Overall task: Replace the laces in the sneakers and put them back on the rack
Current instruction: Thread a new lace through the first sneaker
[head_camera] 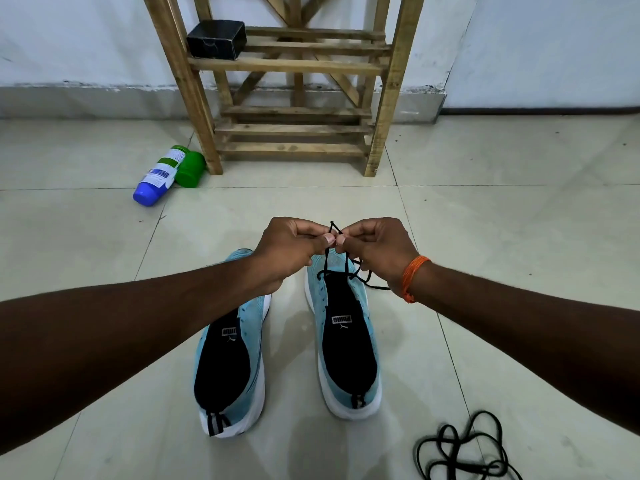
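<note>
Head view, centre frame: both hands, left hand and right hand, are pinching the black lace above the right sneaker, evening the ends before threading higher.

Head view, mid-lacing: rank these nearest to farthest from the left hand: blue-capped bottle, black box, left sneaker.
1. Left sneaker, directly beneath the left hand.
2. Blue-capped bottle, lying left of the rack.
3. Black box, up on the rack's shelf.
</note>
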